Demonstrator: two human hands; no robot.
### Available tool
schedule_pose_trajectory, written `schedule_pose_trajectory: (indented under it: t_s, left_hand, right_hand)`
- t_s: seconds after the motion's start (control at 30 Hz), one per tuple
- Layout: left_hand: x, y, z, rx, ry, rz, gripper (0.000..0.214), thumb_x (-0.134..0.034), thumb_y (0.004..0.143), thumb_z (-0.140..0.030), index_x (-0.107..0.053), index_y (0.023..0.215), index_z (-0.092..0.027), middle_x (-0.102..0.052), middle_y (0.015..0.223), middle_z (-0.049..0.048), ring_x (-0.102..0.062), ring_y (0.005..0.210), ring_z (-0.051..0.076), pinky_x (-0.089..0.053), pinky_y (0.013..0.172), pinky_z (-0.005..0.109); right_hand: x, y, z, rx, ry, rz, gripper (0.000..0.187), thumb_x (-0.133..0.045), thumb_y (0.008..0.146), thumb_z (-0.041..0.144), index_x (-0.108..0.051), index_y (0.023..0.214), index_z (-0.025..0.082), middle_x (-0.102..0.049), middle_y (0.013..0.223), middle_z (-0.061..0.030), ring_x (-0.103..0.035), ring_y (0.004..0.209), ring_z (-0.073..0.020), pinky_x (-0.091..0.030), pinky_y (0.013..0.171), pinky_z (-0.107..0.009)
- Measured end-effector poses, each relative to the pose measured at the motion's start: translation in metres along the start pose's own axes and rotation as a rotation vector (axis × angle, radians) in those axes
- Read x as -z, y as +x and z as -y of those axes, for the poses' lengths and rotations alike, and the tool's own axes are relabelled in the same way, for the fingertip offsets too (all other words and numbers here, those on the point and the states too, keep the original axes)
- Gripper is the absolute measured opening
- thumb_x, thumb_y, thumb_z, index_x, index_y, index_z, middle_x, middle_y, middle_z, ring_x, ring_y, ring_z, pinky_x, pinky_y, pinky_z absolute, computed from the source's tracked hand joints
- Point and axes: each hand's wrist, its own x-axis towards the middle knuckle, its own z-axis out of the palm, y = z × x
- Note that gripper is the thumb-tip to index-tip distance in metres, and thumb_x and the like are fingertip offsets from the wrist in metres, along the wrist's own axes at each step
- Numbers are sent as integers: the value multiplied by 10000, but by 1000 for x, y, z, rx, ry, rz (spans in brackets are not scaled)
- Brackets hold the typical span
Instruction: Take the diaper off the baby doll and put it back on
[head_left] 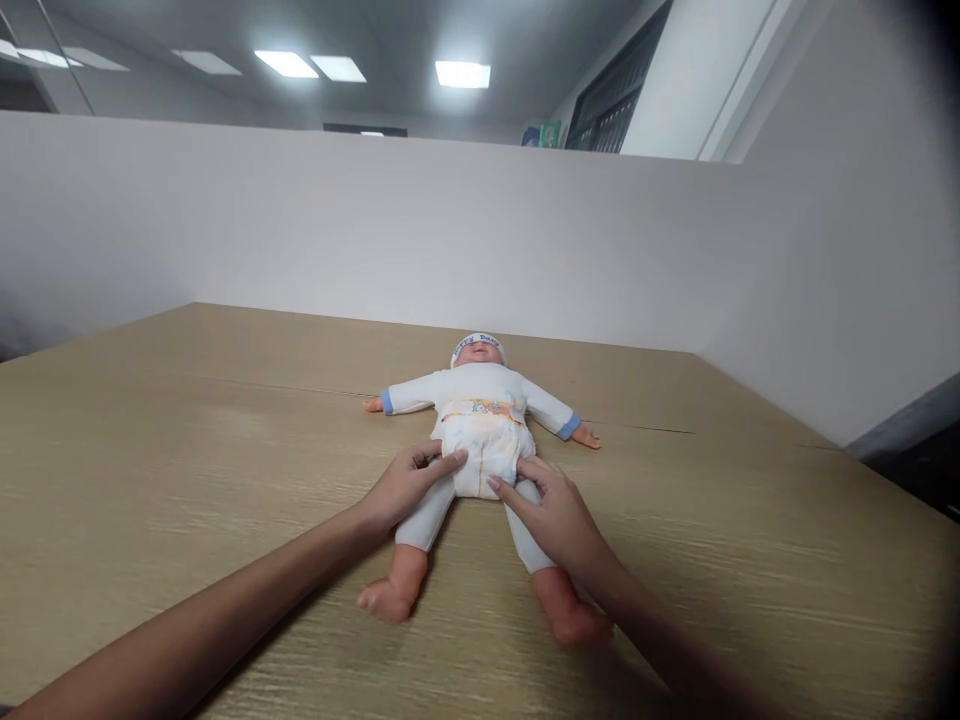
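A baby doll (487, 382) lies on its back, head away from me, arms spread and legs apart towards me. It wears a white suit with blue cuffs and a white cap with blue lettering. Around its hips sits a white diaper (481, 450) with an orange printed waistband. My left hand (405, 487) grips the diaper's left leg edge, thumb on the front and fingers partly hidden beneath. At the opposite leg edge, my right hand (559, 512) has the diaper between thumb and fingers.
The doll rests on a wide wood-grain table (225, 500) with thin seams across it. Behind the table stands a pale wall (337, 230), with glass and ceiling lights above. A dark area (922, 440) shows beyond the table's right edge.
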Motion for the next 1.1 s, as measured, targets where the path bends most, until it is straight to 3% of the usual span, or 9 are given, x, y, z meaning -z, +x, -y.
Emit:
schedule_pose_trajectory:
  t_s: [0.23, 0.43, 0.57, 0.63, 0.7, 0.8, 0.9, 1.0, 1.1]
  left_hand:
    - [-4, -2, 4, -20, 25, -105, 589, -761, 831, -752, -709, 900, -169, -734, 877, 36, -641, 840, 217, -484, 758, 319]
    - [1, 0, 5, -36, 43, -89, 546, -870, 779, -646, -704, 975, -164, -744, 971, 49, -656, 894, 206, -484, 782, 310]
    - [7, -4, 6, -26, -37, -104, 563, -954, 720, -533, -656, 1047, -186, -746, 954, 28, -681, 886, 185, -494, 797, 297]
    - [11, -10, 5, -49, -32, -85, 573, -949, 744, -494, -640, 1120, -192, -770, 1017, 42, -701, 930, 194, -514, 834, 309]
    - [15, -18, 3, -91, 30, -52, 572, -900, 819, -473, -612, 1231, -199, -788, 1139, 79, -715, 1024, 216, -530, 897, 336]
    - [27, -26, 0, -195, 185, -63, 462, -730, 975, -474, -564, 1310, -203, -774, 1254, 120, -700, 1169, 242, -517, 1002, 379]
    - [45, -16, 0, -352, 507, -217, 328, -603, 1037, -438, -574, 1262, -201, -728, 1297, 127, -667, 1150, 244, -485, 1047, 408]
    - [66, 15, 6, -458, 978, -404, 374, -615, 1001, -390, -570, 1317, -194, -655, 1379, 143, -586, 1210, 300, -424, 1105, 468]
    - [79, 59, 10, -465, 1281, -476, 513, -636, 971, -361, -523, 1436, -176, -577, 1511, 176, -487, 1365, 367, -345, 1161, 498]
  right_hand:
    - [-1, -1, -3, -21, 132, -17, 285, -655, 969, 490, -800, 1027, 251, -794, 1099, -62, -657, 1089, -302, -481, 1003, -429]
    - [6, -15, 4, -12, -14, -84, 261, -711, 906, 459, -805, 1035, 251, -795, 1121, -88, -644, 1118, -322, -489, 1020, -472]
    - [14, -22, -3, -150, 118, -30, 498, -728, 860, 517, -798, 1259, 225, -795, 1130, -102, -689, 1048, -308, -550, 971, -481]
    - [20, -27, -4, -214, 238, 44, 605, -730, 854, 547, -754, 1359, 214, -797, 1176, -106, -711, 1013, -294, -577, 932, -468]
    - [28, -34, -6, -238, 344, 80, 614, -716, 870, 536, -721, 1400, 227, -777, 1310, -114, -718, 1105, -295, -581, 962, -457]
    - [38, -39, -15, -258, 324, 12, 518, -674, 903, 524, -721, 1341, 251, -747, 1385, -117, -711, 1174, -294, -582, 980, -451]
    - [43, -27, -38, -192, 83, -166, 456, -635, 920, 519, -706, 1267, 233, -752, 1296, -140, -711, 1051, -300, -587, 929, -474]
    - [40, 4, -65, 25, -300, -351, 475, -589, 939, 437, -647, 1329, 171, -698, 1307, -196, -639, 1171, -358, -505, 1059, -542]
    - [31, 45, -82, 139, -585, -374, 568, -538, 980, 377, -534, 1481, 109, -606, 1448, -248, -538, 1316, -403, -430, 1128, -556]
